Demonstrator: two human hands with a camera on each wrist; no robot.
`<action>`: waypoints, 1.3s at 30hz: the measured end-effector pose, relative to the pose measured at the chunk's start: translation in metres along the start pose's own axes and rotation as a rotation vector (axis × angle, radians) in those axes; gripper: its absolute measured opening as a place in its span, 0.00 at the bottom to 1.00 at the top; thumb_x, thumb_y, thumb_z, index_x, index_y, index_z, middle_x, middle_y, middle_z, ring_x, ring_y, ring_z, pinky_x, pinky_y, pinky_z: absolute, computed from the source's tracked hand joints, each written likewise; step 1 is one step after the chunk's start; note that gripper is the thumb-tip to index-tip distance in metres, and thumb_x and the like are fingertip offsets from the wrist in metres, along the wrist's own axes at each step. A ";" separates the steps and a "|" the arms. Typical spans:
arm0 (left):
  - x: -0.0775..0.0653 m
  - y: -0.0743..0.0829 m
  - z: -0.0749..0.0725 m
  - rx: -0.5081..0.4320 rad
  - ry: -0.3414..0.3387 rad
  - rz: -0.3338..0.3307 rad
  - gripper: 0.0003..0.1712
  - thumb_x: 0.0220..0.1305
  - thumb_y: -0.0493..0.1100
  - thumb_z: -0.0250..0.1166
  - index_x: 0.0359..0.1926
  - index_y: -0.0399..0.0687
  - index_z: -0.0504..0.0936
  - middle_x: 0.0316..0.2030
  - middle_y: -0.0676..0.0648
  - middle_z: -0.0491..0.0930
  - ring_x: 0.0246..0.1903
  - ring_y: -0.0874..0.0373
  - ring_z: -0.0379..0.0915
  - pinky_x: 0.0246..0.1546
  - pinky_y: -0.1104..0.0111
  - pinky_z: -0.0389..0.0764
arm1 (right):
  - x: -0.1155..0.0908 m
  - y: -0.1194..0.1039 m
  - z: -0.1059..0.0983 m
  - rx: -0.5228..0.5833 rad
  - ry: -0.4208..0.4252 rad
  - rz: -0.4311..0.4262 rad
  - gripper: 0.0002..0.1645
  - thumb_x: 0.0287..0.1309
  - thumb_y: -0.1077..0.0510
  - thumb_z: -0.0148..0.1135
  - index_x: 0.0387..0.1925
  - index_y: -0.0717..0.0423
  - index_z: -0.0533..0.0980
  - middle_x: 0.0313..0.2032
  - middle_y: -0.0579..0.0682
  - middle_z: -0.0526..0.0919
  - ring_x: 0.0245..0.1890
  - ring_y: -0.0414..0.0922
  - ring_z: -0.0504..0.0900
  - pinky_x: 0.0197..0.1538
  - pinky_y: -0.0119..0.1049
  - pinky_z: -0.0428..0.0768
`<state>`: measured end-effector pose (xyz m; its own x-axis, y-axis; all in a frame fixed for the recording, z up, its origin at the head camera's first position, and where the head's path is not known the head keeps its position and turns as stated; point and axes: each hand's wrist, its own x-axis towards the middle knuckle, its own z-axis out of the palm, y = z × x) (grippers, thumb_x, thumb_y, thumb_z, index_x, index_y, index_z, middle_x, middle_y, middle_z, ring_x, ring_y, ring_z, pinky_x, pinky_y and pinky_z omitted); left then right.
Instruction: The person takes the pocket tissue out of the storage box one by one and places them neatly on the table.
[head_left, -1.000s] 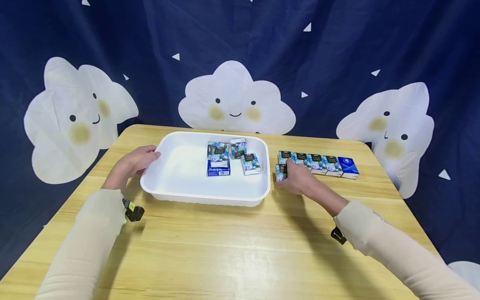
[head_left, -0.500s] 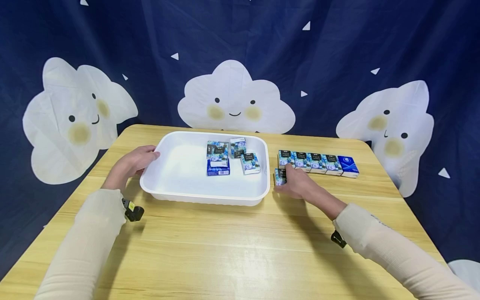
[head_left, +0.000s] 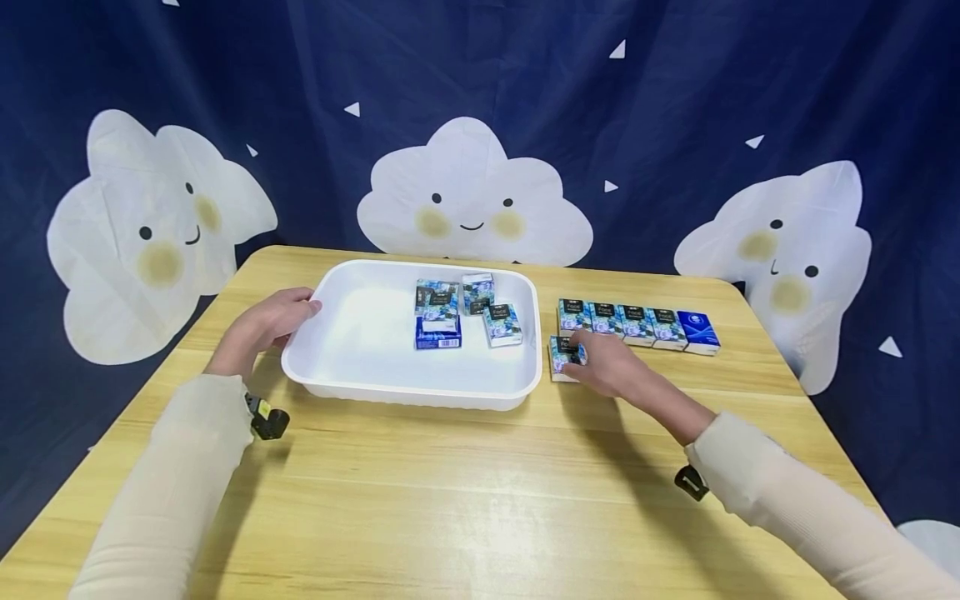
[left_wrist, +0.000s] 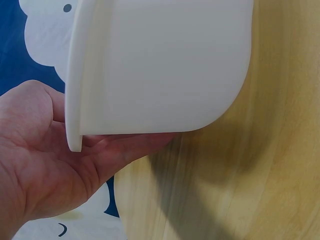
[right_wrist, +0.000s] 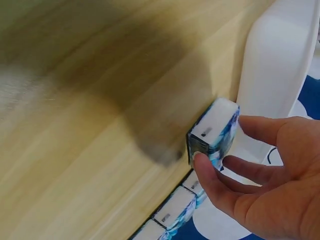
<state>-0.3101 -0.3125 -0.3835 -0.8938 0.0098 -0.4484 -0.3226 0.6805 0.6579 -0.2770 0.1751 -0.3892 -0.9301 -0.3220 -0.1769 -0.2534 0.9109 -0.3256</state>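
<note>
My left hand (head_left: 273, 321) holds the left rim of a white plastic tray (head_left: 352, 394); in the left wrist view its fingers (left_wrist: 120, 152) reach beneath the tray's edge. Just off the tray's right side, my right hand (head_left: 609, 364) has thumb and fingers at opposite ends of a floral pocket tissue pack (head_left: 561, 358), which lies flat. The right wrist view has this pack (right_wrist: 222, 125) between the thumb and a fingertip. Behind it runs a row of floral packs (head_left: 634, 325), ending in a plain blue pack (head_left: 698, 332).
Inside the tray, several floral packs (head_left: 502, 323) lie loosely in its right half, one on top of a blue pack (head_left: 438, 339). The wooden table (head_left: 420, 500) ends at the back against a dark blue cloud-print curtain (head_left: 480, 67).
The tissue pack has come slightly toward me and lies in front of the row. My right hand has shifted a little right on it, baring more of its top. The left hand has stayed.
</note>
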 end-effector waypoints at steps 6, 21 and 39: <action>-0.001 0.001 0.000 0.003 -0.002 0.003 0.32 0.82 0.48 0.38 0.79 0.38 0.49 0.66 0.32 0.63 0.57 0.41 0.67 0.46 0.62 0.76 | -0.003 0.005 0.005 -0.006 0.054 -0.027 0.28 0.67 0.55 0.63 0.64 0.64 0.72 0.34 0.54 0.84 0.34 0.49 0.81 0.44 0.49 0.82; 0.001 -0.001 0.000 0.005 0.007 -0.002 0.32 0.82 0.48 0.37 0.79 0.38 0.50 0.66 0.33 0.64 0.57 0.41 0.67 0.47 0.62 0.75 | 0.003 0.008 0.013 0.056 0.124 -0.038 0.28 0.68 0.54 0.62 0.65 0.63 0.72 0.26 0.52 0.81 0.25 0.45 0.78 0.30 0.38 0.76; 0.001 0.000 0.000 0.011 0.009 -0.011 0.34 0.82 0.49 0.38 0.80 0.40 0.47 0.66 0.33 0.63 0.56 0.42 0.66 0.44 0.63 0.74 | 0.008 0.010 0.015 0.046 0.138 -0.047 0.28 0.67 0.54 0.63 0.64 0.63 0.72 0.28 0.53 0.84 0.27 0.46 0.80 0.31 0.40 0.78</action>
<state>-0.3105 -0.3122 -0.3839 -0.8927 -0.0043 -0.4506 -0.3293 0.6888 0.6459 -0.2833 0.1774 -0.4075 -0.9461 -0.3223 -0.0322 -0.2878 0.8821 -0.3730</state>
